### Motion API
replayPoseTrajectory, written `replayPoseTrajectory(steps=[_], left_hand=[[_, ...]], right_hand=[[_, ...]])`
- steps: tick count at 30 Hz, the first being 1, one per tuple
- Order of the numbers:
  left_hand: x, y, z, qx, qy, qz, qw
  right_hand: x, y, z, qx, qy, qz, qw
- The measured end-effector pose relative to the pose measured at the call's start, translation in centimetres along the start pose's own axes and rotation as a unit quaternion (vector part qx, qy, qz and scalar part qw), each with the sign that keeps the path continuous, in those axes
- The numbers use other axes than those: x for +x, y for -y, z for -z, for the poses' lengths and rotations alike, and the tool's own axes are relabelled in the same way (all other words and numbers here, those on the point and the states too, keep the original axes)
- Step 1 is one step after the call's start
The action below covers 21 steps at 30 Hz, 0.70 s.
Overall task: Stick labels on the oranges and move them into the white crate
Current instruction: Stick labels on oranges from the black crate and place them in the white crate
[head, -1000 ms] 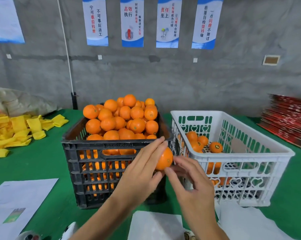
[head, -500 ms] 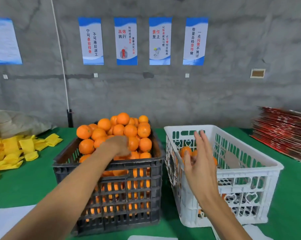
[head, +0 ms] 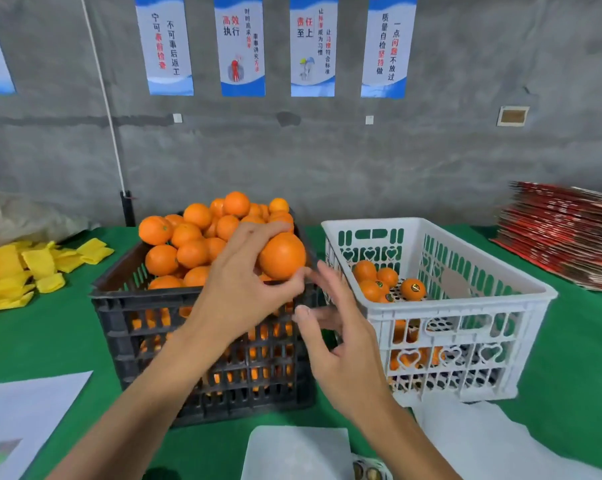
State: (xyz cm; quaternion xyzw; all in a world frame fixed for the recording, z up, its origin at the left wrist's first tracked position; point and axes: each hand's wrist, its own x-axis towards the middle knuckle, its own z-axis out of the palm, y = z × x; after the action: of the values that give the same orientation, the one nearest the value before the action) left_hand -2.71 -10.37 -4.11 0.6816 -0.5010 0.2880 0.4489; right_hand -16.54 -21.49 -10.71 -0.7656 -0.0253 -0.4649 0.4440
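My left hand (head: 240, 289) grips a bare orange (head: 281, 256) above the right front corner of the black crate (head: 119, 317), which is heaped with oranges (head: 192, 237). My right hand (head: 337, 341) hovers just below and right of that orange, fingers spread and relaxed, holding nothing I can see. The white crate (head: 466, 313) stands to the right with several labelled oranges (head: 382, 284) lying in it. A roll of labels (head: 369, 471) peeks out at the bottom edge.
Yellow foam sleeves (head: 26, 268) lie at the left on the green table (head: 43, 341). White sheets (head: 22, 417) lie at the front left, front middle and front right. A stack of red cartons (head: 566, 233) sits at the far right. A grey wall stands behind.
My left hand lifted an orange out of the black crate and brought it toward the right. My right hand drew back from over the white crate to beneath that orange.
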Motion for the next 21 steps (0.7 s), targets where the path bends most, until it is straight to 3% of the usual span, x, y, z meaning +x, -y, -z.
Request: replayPoseTrajectory(steps=[4, 8, 12, 16, 21], left_hand=[[-6.7, -1.4, -0.1, 0.023, 0.015, -0.054, 0.998], [-14.2, 0.9, -1.4, -0.027, 0.156, 0.068, 0.985], [-21.2, 3.8, -3.7, -0.011, 0.268, 0.169, 0.949], [-24.9, 4.3, -5.4, -0.015, 0.244, 0.227, 0.943], [-25.7, 4.1, -5.9, -0.026, 0.230, 0.235, 0.944]], right_hand=[[-3.8, -0.2, -0.9, -0.014, -0.056, -0.037, 0.998], [-8.8, -2.8, -0.7, -0.099, 0.085, -0.125, 0.983], [-11.6, -5.6, 1.3, -0.146, 0.268, -0.191, 0.933], [-13.9, -6.7, 2.2, -0.201, 0.410, -0.136, 0.879], [-14.3, -7.0, 1.8, -0.286, 0.443, -0.061, 0.848]])
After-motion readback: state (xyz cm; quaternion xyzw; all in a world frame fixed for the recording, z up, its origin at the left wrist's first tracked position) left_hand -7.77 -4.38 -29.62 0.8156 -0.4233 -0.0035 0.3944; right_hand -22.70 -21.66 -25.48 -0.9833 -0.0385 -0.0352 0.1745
